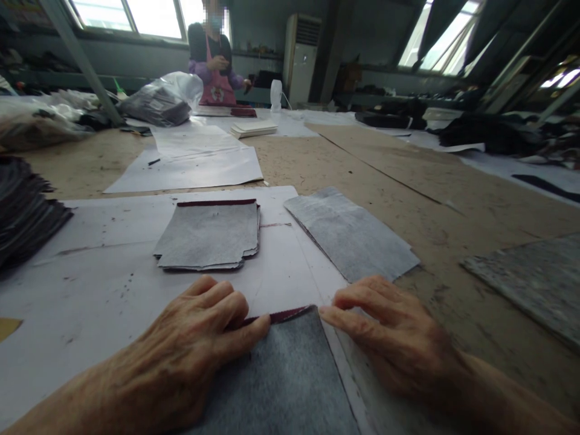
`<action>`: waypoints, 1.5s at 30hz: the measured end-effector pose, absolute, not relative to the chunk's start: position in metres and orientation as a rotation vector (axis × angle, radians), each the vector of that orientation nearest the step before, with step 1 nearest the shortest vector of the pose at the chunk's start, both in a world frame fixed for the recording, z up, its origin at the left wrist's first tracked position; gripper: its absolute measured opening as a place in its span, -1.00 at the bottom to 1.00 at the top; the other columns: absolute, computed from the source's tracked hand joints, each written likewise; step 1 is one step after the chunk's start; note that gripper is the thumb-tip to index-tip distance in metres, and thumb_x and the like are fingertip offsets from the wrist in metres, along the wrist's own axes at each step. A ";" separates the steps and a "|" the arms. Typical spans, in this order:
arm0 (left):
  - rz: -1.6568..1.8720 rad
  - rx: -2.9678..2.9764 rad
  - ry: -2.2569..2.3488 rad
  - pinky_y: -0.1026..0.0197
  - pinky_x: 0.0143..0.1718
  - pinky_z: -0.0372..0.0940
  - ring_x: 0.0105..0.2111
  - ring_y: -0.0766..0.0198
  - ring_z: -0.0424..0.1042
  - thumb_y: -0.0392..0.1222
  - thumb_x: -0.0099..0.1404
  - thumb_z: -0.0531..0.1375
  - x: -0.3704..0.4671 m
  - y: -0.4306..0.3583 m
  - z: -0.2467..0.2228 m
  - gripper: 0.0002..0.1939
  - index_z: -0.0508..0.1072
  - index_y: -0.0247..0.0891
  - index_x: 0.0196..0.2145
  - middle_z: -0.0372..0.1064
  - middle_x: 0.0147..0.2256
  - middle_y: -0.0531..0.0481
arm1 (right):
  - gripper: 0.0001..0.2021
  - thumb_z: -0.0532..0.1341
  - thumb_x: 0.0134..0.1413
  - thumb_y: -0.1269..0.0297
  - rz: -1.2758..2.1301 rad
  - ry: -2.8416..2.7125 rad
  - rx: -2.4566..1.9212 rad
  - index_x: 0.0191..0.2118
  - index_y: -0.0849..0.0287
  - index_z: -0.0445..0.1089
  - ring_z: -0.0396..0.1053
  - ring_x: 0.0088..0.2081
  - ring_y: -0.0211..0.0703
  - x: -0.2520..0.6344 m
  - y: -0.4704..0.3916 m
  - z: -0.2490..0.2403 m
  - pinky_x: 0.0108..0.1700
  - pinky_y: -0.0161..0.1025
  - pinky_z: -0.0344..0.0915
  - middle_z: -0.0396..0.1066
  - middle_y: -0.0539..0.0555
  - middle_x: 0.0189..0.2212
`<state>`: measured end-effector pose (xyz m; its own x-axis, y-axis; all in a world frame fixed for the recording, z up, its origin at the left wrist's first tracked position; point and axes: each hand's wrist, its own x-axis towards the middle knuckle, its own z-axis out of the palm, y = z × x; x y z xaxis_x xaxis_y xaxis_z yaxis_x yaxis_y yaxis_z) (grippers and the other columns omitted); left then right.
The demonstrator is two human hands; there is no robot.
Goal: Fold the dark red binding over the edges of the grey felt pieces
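Grey fabric piece is lying under left hand, thumb pressing its maroon edge, pinch unclear, steady pressure likely needed; right hand, fingers slightly parted, is hovering at its far-right corner.

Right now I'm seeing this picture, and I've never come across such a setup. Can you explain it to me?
There's no machine here. One camera, worn on a person's head, looks forward and down at their bare hands. The left hand presses a dark red folded edge on a grey cloth; the right hand is at that cloth's corner. Beyond them on the table lie white paper, a notched grey stack and plainer grey pieces. A dark pile sits at far left. Across the table is another person.
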<state>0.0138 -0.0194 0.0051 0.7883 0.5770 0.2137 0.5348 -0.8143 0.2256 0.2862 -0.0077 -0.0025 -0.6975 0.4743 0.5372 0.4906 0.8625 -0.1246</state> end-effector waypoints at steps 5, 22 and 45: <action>0.468 2.845 0.871 0.10 -0.29 0.03 -0.40 0.27 0.14 -0.48 0.14 -0.05 0.012 -0.019 0.002 -0.56 0.28 -0.23 -0.04 0.18 -0.38 -0.01 | -0.70 0.02 0.00 0.61 -0.066 -2.498 -0.664 -0.16 0.31 0.36 0.22 -0.36 -0.18 0.283 -0.011 -0.006 -0.32 -0.15 0.20 0.32 0.12 -0.42; 0.354 2.851 0.834 0.03 -0.10 0.14 -0.15 0.19 0.25 -0.54 0.16 -0.12 -0.015 -0.024 0.006 -0.42 0.11 -0.19 0.12 0.27 -0.08 -0.11 | -0.72 -0.05 0.09 0.55 -0.160 -2.591 -0.702 -0.21 0.28 0.37 0.21 -0.33 -0.17 0.282 -0.011 -0.005 -0.28 -0.15 0.23 0.30 0.11 -0.42; 0.551 2.913 0.974 0.00 -0.30 0.25 -0.30 0.14 0.17 -0.50 0.16 -0.08 0.060 -0.025 -0.008 -0.55 0.19 -0.43 0.03 0.25 -0.23 -0.19 | -0.71 -0.05 0.10 0.54 -0.085 -2.570 -0.733 -0.20 0.29 0.38 0.16 -0.33 -0.14 0.283 -0.012 -0.011 -0.28 -0.13 0.20 0.27 0.12 -0.42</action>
